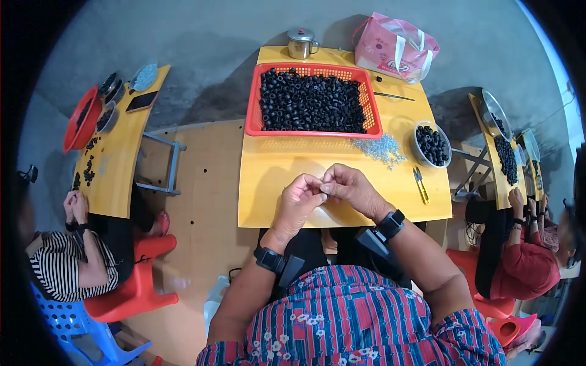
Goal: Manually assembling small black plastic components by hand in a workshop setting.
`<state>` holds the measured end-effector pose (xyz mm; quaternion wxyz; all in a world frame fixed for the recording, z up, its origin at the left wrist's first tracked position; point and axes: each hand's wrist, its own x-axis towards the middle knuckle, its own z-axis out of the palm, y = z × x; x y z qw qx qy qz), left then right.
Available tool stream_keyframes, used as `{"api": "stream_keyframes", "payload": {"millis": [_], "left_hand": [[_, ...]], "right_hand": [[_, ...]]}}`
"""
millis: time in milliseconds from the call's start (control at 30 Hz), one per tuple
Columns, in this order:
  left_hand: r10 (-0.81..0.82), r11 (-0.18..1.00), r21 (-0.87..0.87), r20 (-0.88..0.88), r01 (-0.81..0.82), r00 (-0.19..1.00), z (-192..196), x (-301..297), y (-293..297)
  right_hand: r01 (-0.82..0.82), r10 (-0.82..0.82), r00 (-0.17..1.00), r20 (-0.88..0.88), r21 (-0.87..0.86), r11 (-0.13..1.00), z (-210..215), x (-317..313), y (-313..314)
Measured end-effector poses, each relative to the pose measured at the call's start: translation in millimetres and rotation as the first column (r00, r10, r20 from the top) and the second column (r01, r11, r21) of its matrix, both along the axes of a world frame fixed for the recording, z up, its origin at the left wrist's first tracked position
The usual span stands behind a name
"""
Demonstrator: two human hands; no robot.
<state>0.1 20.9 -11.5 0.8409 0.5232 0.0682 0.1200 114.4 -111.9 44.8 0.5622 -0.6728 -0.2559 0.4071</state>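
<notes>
Above the front part of the yellow table (268, 177), my left hand (299, 201) and my right hand (354, 190) meet fingertip to fingertip. Both are closed in a pinch; a tiny dark spot shows between them, but the fingers hide what it is. Beyond them stands a red plastic basket (314, 133) filled with small black ring-like pieces (311, 100). A heap of small clear bits (379, 150) lies off the basket's near right corner. Further right, a clear round tub (448, 157) holds black rounded pieces (431, 145). Yellow-handled thread snips (422, 185) lie near the right edge.
At the back are a lidded metal mug (300, 45) and a pink bag (390, 46). A thin dark rod (394, 96) lies right of the basket. People sit at side tables, one at left (73, 262), others at right (528, 262). A red stool (137, 280) stands at left.
</notes>
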Motion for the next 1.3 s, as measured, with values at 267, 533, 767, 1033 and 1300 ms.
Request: {"api": "stream_keyframes", "payload": {"millis": [267, 533, 767, 1033, 1300], "left_hand": [[-0.072, 0.997, 0.018, -0.005, 0.072, 0.997, -2, -2, 1], [-0.074, 0.996, -0.05, 0.008, 0.074, 0.997, -2, -3, 2], [-0.074, 0.997, -0.037, -0.001, 0.074, 0.997, -2, -1, 3], [-0.055, 0.997, -0.044, 0.005, 0.056, 0.998, -2, 0, 3], [-0.024, 1.0, -0.007, 0.036, 0.024, 0.999, -7, 3, 4]], "right_hand": [[0.182, -0.172, 0.736, 0.655, 0.054, 0.982, 34, 74, 21], [0.135, 0.402, 0.465, 0.789, -0.512, 0.848, 26, 139, 46], [0.11, 0.478, 0.479, 0.736, -0.591, 0.799, 15, 153, 55], [0.082, 0.47, 0.55, 0.691, -0.604, 0.792, 15, 155, 58], [0.064, 0.47, 0.515, 0.716, -0.579, 0.812, 16, 159, 57]]}}
